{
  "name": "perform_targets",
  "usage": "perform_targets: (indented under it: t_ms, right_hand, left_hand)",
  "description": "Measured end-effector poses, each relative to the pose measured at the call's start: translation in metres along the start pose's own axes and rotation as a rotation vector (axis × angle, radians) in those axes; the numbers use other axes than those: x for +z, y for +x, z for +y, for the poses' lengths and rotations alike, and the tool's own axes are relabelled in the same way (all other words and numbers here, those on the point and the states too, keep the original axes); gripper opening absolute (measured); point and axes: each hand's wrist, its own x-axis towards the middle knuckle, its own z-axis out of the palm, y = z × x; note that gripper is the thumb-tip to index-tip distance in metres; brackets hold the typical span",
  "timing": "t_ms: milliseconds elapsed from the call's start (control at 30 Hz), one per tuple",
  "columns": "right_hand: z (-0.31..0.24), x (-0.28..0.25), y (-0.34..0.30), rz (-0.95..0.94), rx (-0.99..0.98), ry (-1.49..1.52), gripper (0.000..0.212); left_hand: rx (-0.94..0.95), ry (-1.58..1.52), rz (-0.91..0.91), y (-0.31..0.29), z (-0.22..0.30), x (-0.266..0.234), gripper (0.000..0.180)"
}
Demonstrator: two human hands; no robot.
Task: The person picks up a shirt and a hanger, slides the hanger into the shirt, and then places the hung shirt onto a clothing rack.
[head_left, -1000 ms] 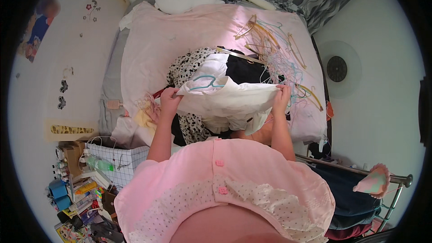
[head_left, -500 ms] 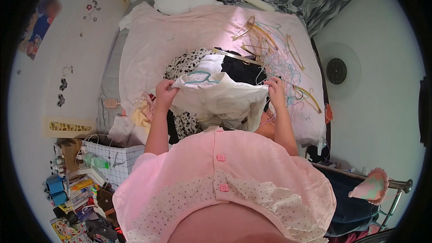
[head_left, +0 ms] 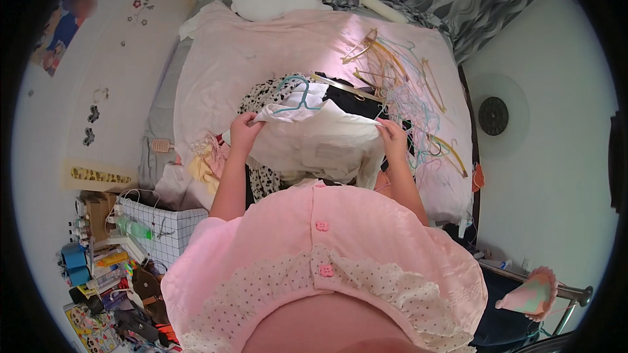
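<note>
Now gripping the white top [head_left: 311, 147] crosswise in left hand [head_left: 243, 131] and right hand [head_left: 394, 138], with hanger [head_left: 303, 102] between, nearer the left.

White garment [head_left: 314, 147], spread wide, apparently on a teal hanger [head_left: 303, 99].

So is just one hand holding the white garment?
No, the left hand and right hand each grip a side of the white garment.

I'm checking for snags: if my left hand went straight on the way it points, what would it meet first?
Beyond the white garment in its grip, your left hand would probably meet the black-and-white patterned cloth on the bed; depth is unclear, so it might pass above.
</note>
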Motion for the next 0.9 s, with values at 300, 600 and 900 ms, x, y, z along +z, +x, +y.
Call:
perform_targets:
  t_ms: [300, 600, 900]
  right_hand:
    - [0.007, -0.003, 0.002, -0.161, 0.041, -0.158, 0.041]
    - [0.008, -0.006, -0.003, -0.162, 0.171, -0.158, 0.040]
    - [0.027, -0.004, -0.007, 0.006, 0.199, -0.101, 0.026]
  left_hand:
    - [0.059, 0.036, 0.134, -0.006, -0.001, 0.000, 0.018]
    - [0.026, 0.197, 0.137, -0.014, 0.003, 0.001, 0.019]
    - [0.039, 0.121, 0.125, -0.018, 0.006, -0.007, 0.017]
